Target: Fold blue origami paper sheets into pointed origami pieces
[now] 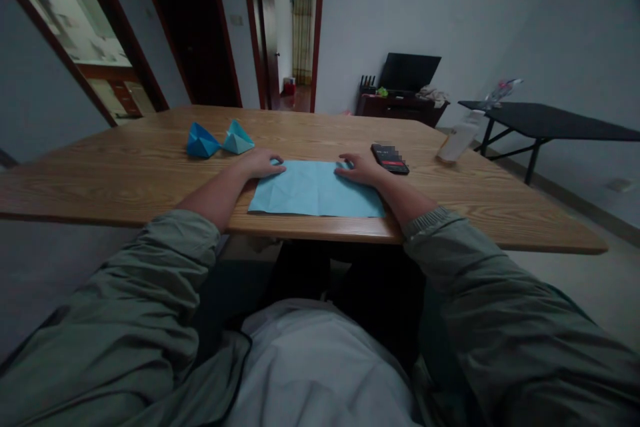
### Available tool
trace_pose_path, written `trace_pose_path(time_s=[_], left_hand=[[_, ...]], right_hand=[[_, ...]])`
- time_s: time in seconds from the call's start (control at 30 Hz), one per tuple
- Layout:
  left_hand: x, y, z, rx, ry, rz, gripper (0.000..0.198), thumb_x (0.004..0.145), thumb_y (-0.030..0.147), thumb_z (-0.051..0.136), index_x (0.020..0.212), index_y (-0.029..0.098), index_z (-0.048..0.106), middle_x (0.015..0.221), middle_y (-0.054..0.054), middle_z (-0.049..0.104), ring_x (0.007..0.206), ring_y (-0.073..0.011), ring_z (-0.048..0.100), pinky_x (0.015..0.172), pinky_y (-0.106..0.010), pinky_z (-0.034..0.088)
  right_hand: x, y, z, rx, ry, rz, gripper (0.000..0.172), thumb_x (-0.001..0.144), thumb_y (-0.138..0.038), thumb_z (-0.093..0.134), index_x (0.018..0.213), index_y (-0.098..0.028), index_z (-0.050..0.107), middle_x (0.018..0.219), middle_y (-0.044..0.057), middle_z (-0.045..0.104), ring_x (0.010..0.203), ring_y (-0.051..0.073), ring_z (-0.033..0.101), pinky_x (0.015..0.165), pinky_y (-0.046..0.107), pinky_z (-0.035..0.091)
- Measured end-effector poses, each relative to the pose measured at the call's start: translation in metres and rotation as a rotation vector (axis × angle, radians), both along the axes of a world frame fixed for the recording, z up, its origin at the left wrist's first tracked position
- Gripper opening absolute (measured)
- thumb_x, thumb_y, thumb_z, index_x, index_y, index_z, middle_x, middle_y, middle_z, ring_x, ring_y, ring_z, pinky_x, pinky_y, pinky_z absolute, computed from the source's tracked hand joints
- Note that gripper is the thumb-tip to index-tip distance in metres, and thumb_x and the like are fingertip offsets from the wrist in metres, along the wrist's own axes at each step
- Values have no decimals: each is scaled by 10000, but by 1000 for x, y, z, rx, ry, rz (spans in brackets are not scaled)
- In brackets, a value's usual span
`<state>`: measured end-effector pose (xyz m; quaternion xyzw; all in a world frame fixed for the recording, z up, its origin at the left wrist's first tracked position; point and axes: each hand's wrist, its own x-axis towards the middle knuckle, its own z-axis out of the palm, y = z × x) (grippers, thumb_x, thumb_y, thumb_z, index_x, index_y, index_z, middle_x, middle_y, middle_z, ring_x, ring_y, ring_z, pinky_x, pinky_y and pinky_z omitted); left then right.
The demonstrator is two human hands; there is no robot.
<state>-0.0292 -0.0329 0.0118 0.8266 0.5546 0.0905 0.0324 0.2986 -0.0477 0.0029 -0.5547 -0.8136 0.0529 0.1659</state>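
Observation:
A light blue sheet of paper (320, 190) lies flat at the table's front edge, with a crease down its middle and fainter creases on its left part. My left hand (263, 163) rests on its far left corner, fingers a little curled and apart from the thumb. On the far right part of the sheet lies my right hand (357, 168), its fingers spread. Neither hand grips the paper. Beyond my left hand stand two folded paper shapes, a darker blue one (201, 141) and a light blue one (237, 138).
A phone (390, 159) with a lit screen lies just beyond my right hand. Farther right on the wooden table (475, 213) is a whitish translucent bottle (459, 139). A black folding table (550, 120) and a cabinet with a monitor (410, 72) stand behind.

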Motion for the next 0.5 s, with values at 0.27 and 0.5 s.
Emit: trace_pose_path(time_s=[0.27,0.5], left_hand=[[5,1,-5,194,27,6,501,815,532,556,1243,274,605,1277,-60,581,1162,-254,538,1005,-350,412],[19,-16,-2,335,39,140,439,858,517,515,1209,276,621,1377,-92,474,1289,-324,391,1068,-482,317]], right_hand=[[13,5,6,43,148,-253,662,836,-552,586,1354,-147,502,1204,185,628,1112,325,597,992,446,432],[23,3,21,-213,841,-408,359,803,-367,582,1110,-183,567,1035,109,624,759,206,644,682,370,566]])
